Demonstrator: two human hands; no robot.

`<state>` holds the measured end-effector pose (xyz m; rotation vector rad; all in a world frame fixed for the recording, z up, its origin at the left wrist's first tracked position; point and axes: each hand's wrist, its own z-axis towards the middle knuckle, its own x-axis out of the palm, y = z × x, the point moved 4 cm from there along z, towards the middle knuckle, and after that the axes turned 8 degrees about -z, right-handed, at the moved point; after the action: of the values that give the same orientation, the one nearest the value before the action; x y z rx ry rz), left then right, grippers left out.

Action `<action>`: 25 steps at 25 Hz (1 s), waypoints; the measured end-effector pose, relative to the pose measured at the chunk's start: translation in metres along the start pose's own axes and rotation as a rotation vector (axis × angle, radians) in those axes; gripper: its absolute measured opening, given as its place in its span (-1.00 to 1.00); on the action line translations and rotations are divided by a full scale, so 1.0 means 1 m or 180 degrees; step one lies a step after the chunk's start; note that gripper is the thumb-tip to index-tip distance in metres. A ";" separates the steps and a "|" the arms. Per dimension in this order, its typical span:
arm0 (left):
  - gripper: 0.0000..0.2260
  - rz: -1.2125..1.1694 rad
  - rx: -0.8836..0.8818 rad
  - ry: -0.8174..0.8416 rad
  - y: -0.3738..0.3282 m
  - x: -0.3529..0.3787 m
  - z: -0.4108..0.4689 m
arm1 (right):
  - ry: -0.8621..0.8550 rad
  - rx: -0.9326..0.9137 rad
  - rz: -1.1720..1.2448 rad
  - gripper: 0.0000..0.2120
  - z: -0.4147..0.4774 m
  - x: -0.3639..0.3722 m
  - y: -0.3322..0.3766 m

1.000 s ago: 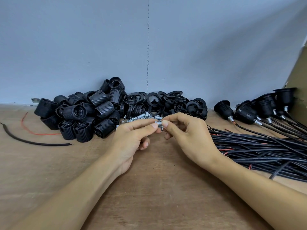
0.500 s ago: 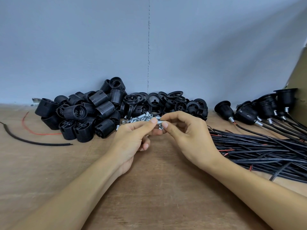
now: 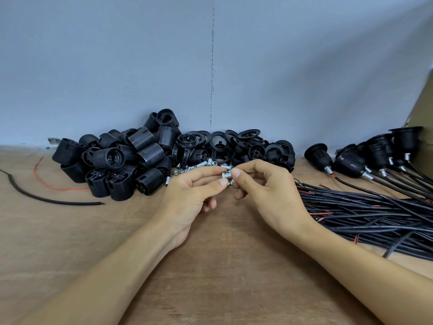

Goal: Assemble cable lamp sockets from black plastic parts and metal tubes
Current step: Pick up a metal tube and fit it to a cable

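Observation:
My left hand and my right hand meet above the wooden table, fingertips together. Between them they pinch a small silver metal tube; a second tube end shows just below it. Loose metal tubes lie behind the hands. A heap of black threaded socket bodies sits at the back left, with black rings and caps beside it against the wall.
A thick bundle of black cables with red wire ends lies to the right. Finished sockets on cables line the back right, by a cardboard panel. A loose black cable and red wire lie at the left.
Both hands have stayed close together, lifting slightly and working the small tube between the fingertips; the piles have not moved.

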<state>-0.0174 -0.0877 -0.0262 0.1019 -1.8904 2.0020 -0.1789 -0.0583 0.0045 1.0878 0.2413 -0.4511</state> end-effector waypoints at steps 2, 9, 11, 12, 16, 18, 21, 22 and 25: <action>-0.83 0.0096 0.0058 0.0023 0.000 0.000 -0.001 | 0.0068 0.0103 -0.0166 -0.79 0.001 0.000 -0.002; -0.86 0.0162 0.0117 -0.0055 0.003 0.001 0.000 | 0.0337 0.0194 -0.0226 -0.79 0.000 0.002 -0.005; -0.86 0.0124 0.0116 -0.0121 0.003 -0.001 0.000 | 0.0366 0.0083 -0.0303 -0.91 0.001 0.002 -0.006; -0.86 0.0142 0.0117 -0.0129 0.003 -0.001 0.000 | 0.0319 0.0085 -0.0429 -0.83 0.002 0.001 -0.007; -0.85 0.0188 0.0141 -0.0118 0.002 0.000 -0.001 | 0.0585 0.0187 -0.0387 -0.78 0.003 0.003 -0.010; -0.86 0.0188 0.0141 -0.0127 0.002 0.000 -0.001 | 0.0621 0.0108 -0.0363 -0.87 0.004 0.005 -0.011; -0.86 0.0232 0.0148 -0.0127 0.002 0.000 -0.001 | 0.0662 0.0318 -0.0282 -0.73 0.005 0.007 -0.016; -0.86 0.0211 0.0151 -0.0130 0.002 0.000 -0.001 | 0.0742 0.0351 -0.0128 -0.78 0.005 0.009 -0.017; -0.86 0.0184 0.0141 -0.0123 0.002 0.000 -0.001 | 0.0789 0.0358 0.0045 -0.80 0.006 0.009 -0.017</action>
<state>-0.0181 -0.0867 -0.0281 0.0995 -1.8934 2.0951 -0.1791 -0.0722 -0.0097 1.2559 0.4304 -0.3195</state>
